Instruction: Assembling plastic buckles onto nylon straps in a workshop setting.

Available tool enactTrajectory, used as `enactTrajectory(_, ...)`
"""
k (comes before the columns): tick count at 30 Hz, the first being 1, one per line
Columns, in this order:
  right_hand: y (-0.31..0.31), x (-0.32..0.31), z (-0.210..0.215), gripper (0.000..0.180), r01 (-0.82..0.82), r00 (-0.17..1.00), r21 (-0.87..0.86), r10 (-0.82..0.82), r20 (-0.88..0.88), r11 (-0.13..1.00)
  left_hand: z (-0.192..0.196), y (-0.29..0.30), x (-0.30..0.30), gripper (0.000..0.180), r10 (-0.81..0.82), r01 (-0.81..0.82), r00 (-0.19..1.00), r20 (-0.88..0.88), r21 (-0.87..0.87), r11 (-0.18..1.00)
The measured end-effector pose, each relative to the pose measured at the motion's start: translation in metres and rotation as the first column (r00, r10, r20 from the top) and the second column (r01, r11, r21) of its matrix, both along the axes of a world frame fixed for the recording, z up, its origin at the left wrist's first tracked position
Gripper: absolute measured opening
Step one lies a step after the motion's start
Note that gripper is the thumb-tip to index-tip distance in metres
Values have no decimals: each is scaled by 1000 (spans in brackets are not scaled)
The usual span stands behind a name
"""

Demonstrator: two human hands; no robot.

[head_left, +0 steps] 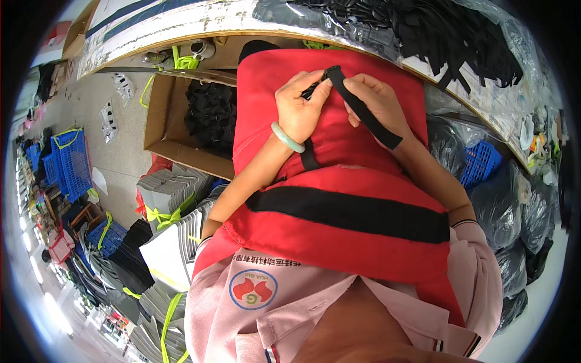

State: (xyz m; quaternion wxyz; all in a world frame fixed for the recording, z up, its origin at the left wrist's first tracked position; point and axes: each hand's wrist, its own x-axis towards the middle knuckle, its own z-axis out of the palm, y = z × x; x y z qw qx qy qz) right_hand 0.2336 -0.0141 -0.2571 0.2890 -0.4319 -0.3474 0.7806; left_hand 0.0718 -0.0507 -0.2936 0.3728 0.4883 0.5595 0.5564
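A red padded vest point(339, 199) with a broad black band across it lies over the person's lap and fills the middle of the view; it looks bulky but soft and light, the sort of thing that sags and folds wherever it is not supported. Behind it, to the left, an open cardboard box point(158, 121) holds a heap of black plastic pieces, and a curved worktable point(181, 24) runs along the top under bags of black strapping.

The black webbing strap point(363, 112) lies on the vest's upper part, between the two hands. It is thin, flat and limp, probably a little slick, so it is best pinched flat near the end. Its long axis runs diagonally, from the upper end at the fingertips down and to the right across the right hand.

The left hand point(299, 112), a pale green bangle at its wrist, pinches a small black piece, possibly a buckle, at the strap's upper end. The right hand point(378, 103) is closed on the strap just beside it, thumb on top.
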Motion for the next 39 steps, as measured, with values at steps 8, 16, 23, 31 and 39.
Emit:
enactTrajectory(8, 8, -3, -10, 23, 0, 997, 92, -7, 71, 996, -7, 2, -4, 16, -65, 101, 975, -214, 163, 981)
enactTrajectory(16, 24, 6, -23, 25, -216, 974, 28, 217, -63, 976, 3, -9, -25, 17, -43, 261, 821, 570, -308, 915)
enactTrajectory(23, 8, -5, -11, 14, -105, 975, 831, -110, 195, 547, 3, -3, -21, 20, 90, 359, 628, 773, -391, 847)
enactTrajectory(31, 0, 6, 9, 19, -235, 940, 233, 160, 300, 944, 6, -8, -15, 12, 95, 70, 873, 478, -316, 946)
enactTrajectory(39, -2, -5, 1, 19, -104, 979, 108, 82, 188, 989, 7, -13, -14, 14, -60, 61, 998, -14, 78, 995)
